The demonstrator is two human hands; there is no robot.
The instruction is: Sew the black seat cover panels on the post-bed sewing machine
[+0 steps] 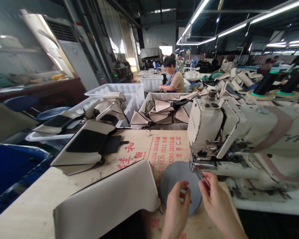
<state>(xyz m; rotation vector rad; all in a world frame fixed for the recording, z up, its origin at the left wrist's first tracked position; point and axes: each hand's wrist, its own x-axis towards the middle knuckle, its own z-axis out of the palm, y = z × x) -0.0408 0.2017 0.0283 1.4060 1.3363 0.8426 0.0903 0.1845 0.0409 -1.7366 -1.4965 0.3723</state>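
Note:
My right hand (pixel 215 196) is closed in a pinch beside the sewing machine's (pixel 201 162) stitching end. Between its thumb and fingers is a small thin tool (pixel 206 181) with a dark tip and a purplish part; its exact kind is too small to tell. Over a flat grey disc (pixel 173 177) my left hand (pixel 177 204) is curled, thumb and fingers close together; anything held there cannot be made out. Left of that hand lies a beige bag piece (pixel 107 199) with dark edging, black material showing beneath it.
Another beige and black piece (pixel 83 146) lies farther back on the wooden board (pixel 30 205). White plastic crates (pixel 137 96) and a lined bin (pixel 161 126) hold similar pieces. Black thread cones (pixel 265 83) stand behind the machine. A co-worker (pixel 175 79) sits beyond the bins.

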